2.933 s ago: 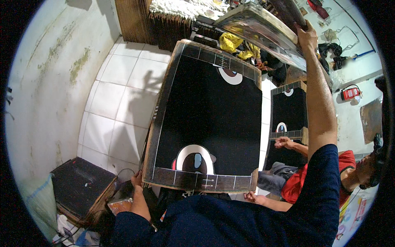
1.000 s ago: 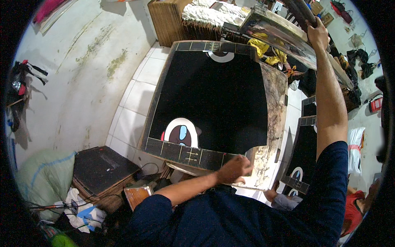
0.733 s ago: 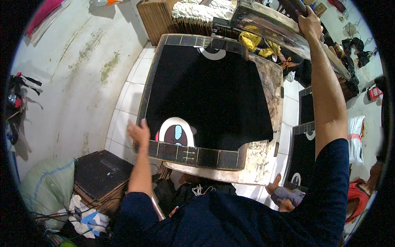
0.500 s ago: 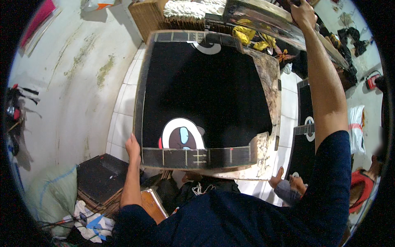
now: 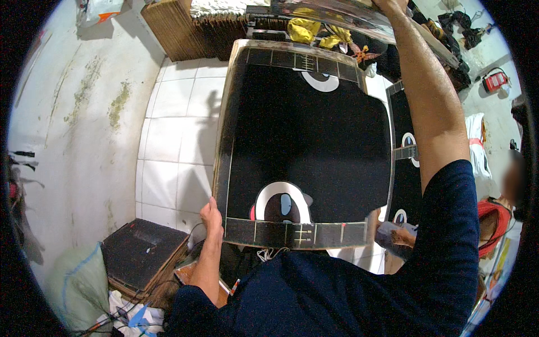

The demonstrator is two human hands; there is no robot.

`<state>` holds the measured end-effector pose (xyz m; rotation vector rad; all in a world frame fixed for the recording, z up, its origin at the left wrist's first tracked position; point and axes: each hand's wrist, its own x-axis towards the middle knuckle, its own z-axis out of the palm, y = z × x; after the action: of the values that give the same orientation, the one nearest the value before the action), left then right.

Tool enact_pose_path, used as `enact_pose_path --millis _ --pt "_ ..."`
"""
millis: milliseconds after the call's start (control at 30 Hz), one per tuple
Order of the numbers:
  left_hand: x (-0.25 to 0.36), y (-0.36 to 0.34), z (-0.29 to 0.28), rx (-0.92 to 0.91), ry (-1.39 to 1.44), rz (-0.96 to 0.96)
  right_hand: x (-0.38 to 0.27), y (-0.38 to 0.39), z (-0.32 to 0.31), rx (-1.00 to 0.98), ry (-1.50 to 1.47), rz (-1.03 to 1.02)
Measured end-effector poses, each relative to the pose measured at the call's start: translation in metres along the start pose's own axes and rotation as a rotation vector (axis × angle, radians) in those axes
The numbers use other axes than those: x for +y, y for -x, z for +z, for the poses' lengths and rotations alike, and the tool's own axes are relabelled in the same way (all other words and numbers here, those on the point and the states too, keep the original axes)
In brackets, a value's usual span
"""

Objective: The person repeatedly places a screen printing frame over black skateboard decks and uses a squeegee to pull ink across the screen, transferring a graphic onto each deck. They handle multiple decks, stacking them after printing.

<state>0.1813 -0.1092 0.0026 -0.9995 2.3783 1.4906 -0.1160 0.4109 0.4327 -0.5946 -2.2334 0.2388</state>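
Note:
A flat board (image 5: 223, 140) lies in front of me, covered with black fabric (image 5: 309, 135) that bears printed cartoon eyes, one near its far end and one near me. Strips with ruled marks cross the fabric at both ends. My left hand (image 5: 212, 218) is closed on the board's left edge, close to its near corner. High at the far right, my right hand (image 5: 391, 7) grips the edge of a raised wood-edged frame (image 5: 337, 19), which tilts up behind the board. The picture's upper edge cuts off part of that hand.
Beyond the board stands a stack of brown boards (image 5: 177, 33) beside yellow cloth (image 5: 304, 31). A similar black-covered board (image 5: 404, 112) lies at right, near another person's hand (image 5: 401, 237). A dark block (image 5: 145, 247) and a pale green sack (image 5: 78, 286) sit at lower left.
The board has slid right with my left hand on it, covering the pale stained surface that showed at its right. More floor tiles show at left. My right hand stays on the raised frame.

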Motion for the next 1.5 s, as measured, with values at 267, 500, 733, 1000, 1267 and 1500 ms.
enact_pose_path --millis 267,500,733,1000,1267,1500 --pt "-0.012 0.002 -0.046 0.032 -0.045 -0.048 0.008 -0.008 0.002 -0.016 0.01 -0.014" --pt "-0.009 0.013 -0.047 -0.161 0.024 0.123 0.004 -0.033 0.009 -0.017 -0.002 -0.053" --pt "0.025 0.013 -0.036 -0.074 -0.214 0.155 0.004 -0.061 0.017 0.0 0.025 -0.076" --pt "0.027 -0.001 -0.021 0.008 -0.187 0.168 -0.002 -0.081 0.014 -0.032 0.025 -0.065" --pt "-0.016 -0.046 -0.011 0.008 -0.261 0.139 0.001 -0.058 0.008 0.045 -0.063 -0.085" --pt "0.185 -0.017 0.062 -0.316 0.109 0.55 0.044 0.046 0.023 0.07 0.058 -0.288"
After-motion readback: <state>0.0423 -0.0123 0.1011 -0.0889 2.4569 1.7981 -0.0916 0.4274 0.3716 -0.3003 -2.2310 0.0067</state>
